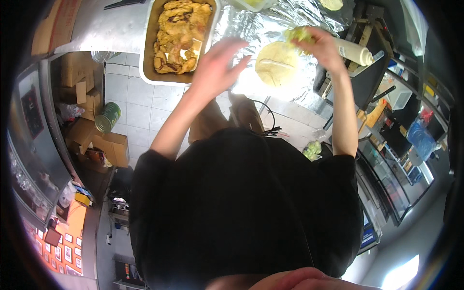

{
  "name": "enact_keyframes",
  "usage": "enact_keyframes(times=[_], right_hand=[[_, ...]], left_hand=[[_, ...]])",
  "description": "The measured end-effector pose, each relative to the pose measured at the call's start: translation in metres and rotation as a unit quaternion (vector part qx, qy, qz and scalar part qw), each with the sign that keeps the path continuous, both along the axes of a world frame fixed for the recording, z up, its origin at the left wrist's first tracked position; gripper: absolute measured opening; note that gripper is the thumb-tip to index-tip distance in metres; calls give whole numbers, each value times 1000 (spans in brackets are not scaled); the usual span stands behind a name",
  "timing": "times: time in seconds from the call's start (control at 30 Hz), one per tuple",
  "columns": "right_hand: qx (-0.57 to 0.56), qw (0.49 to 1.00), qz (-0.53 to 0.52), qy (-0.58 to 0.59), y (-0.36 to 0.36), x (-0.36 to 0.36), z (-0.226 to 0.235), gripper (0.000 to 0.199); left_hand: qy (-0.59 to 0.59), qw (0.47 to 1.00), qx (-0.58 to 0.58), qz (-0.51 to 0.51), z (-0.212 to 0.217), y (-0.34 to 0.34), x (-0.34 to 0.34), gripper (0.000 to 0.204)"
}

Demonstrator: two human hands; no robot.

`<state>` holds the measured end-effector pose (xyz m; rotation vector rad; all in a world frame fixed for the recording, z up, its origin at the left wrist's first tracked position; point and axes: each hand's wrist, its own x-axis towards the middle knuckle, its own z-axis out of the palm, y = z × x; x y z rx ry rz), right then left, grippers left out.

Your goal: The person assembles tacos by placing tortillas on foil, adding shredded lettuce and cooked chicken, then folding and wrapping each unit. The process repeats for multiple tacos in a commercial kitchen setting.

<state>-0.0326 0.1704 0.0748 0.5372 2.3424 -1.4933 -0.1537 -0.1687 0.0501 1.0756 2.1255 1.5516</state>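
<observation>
A round flatbread (267,76) with a pale streak of sauce across it lies on a foil-covered counter (237,24). My right hand (323,48) is closed on a clump of shredded lettuce (298,36) at the bread's upper right edge. To the left of the bread, my left hand (221,65) hangs with thumb and fingers apart, blurred by motion and holding nothing. Beside it stands a deep white-rimmed pan (143,65) of cooked yellow-brown chicken pieces (181,36). A squeeze bottle (355,52) of cream-coloured sauce lies just right of my right hand.
Another flatbread (332,4) and a clear container (249,4) sit at the far edge. Dark metal equipment (360,82) borders the foil on the right. Cardboard boxes (112,147) and a large green can (108,117) are down to the left. A bag of greens (312,151) is low right.
</observation>
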Motion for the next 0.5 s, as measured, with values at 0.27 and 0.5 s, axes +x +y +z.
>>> enact_keyframes(times=[0.27,0.5], right_hand=[[188,981,33,38,-60,93,-146,37],[194,974,-24,114,-46,137,-161,31]], left_hand=[[75,970,-123,-196,-139,116,78,70],[59,959,-151,-232,-191,110,87,48]])
